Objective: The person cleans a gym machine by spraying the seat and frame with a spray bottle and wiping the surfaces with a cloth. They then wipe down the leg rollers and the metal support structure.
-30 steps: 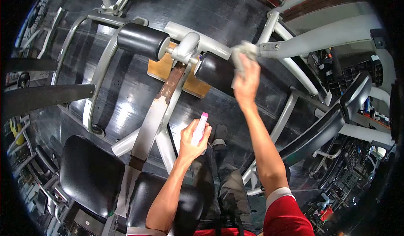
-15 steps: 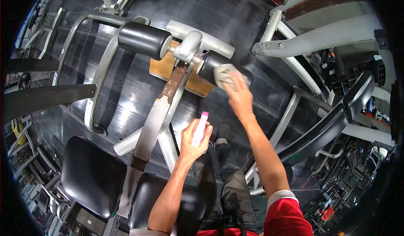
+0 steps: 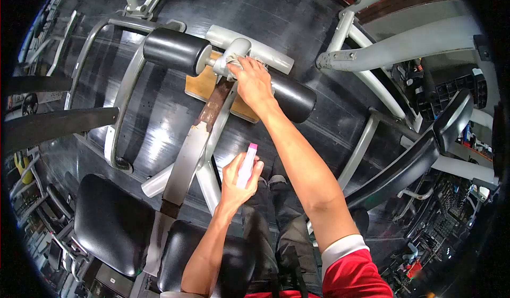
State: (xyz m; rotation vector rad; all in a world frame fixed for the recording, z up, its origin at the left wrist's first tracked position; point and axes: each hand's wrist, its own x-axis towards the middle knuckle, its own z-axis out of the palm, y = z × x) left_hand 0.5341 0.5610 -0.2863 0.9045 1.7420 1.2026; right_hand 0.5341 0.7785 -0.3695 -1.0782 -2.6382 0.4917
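Observation:
My right hand (image 3: pixel 254 82) presses a light grey cloth (image 3: pixel 232 60) against the metal joint (image 3: pixel 237 48) between two black foam rollers. The left roller (image 3: pixel 172 51) lies beyond the cloth, and the right roller (image 3: pixel 293 98) is just beside my hand. Lower down, my left hand (image 3: pixel 240 183) is wrapped round a white bottle with a pink top (image 3: pixel 247 165), held upright above the floor. A worn grey beam (image 3: pixel 188 160) runs from the joint down towards the seat pads.
Black seat pads (image 3: pixel 114 223) are at the lower left. Curved metal bars (image 3: pixel 127 80) stand at the left. Another machine's long black pad (image 3: pixel 396 170) and grey frame (image 3: pixel 398 53) are on the right. My legs (image 3: pixel 287 234) are below.
My right hand has moved left with the cloth, from the right roller to the metal joint. My left hand and the bottle have shifted slightly left.

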